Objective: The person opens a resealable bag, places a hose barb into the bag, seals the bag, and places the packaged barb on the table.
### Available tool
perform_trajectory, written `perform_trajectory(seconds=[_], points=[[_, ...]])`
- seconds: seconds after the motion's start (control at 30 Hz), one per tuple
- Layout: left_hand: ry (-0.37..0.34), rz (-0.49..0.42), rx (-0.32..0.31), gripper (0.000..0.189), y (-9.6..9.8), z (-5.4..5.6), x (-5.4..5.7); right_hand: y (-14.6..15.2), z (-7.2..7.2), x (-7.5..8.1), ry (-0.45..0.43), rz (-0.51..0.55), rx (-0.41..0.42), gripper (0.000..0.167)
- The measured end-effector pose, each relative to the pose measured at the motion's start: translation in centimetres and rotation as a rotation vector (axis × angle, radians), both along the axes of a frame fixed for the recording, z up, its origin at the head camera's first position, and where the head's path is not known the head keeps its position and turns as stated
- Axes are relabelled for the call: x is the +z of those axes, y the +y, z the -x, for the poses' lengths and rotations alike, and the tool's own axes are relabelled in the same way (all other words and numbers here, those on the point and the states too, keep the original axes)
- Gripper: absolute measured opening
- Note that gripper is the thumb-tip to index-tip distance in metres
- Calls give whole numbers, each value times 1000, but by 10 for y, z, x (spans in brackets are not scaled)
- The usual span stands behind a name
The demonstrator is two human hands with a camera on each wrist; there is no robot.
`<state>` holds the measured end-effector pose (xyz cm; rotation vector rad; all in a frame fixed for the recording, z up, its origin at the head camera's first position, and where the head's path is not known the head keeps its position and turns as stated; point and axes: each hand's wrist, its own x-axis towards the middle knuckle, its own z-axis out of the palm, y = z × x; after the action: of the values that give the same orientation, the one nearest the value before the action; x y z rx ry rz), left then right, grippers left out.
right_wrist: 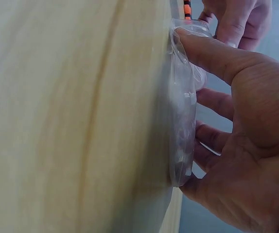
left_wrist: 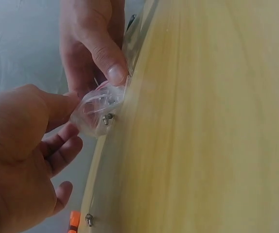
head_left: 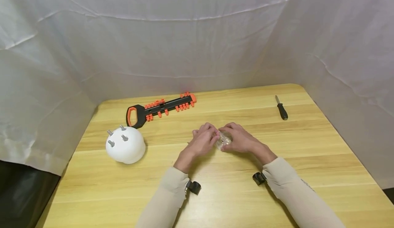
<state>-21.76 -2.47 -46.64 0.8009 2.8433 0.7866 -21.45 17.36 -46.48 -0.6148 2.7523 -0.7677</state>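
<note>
Pinched at one edge by the left hand [head_left: 203,141], gripped on its right side by the right hand [head_left: 241,139]: a clear plastic bag [head_left: 226,139], near the middle of the table [head_left: 227,197]
Its small contents are blurred by folds and glare and partly covered by fingers; whether the metal screw [left_wrist: 108,118] seen at its edge lies inside or just beside it cannot be told. A second screw [left_wrist: 89,220] is seen apart from it. At far left, a black-and-orange rack [head_left: 172,103] is slightly overlapped by a white dome [head_left: 126,149] with four grey pegs [head_left: 124,138]; contact cannot be made out. A screwdriver [head_left: 281,110] is laid at far right. Both sleeves [head_left: 166,197] are cut off at the near edge
</note>
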Motion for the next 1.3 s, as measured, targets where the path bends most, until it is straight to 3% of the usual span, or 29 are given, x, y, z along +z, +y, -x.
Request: perform_trajectory(seconds=[0.23,0.5,0.7,0.93,1.3], points=[[11,32,15,14,0,-1,0,-1,0,1,0,2,-1,77],[-42,-69,22,20,-8,-2,3,-3,-1,2,-11,-10,-20,78],[-57,-109,57,24,-20,-2,4,-3,-1,2,3,-15,-20,78],[-51,-107,81,29,-37,-2,3,-4,-1,2,-1,-15,-17,79],[-98,-100,159,28,-65,-2,1,-3,-2,3,-14,-4,-27,79]])
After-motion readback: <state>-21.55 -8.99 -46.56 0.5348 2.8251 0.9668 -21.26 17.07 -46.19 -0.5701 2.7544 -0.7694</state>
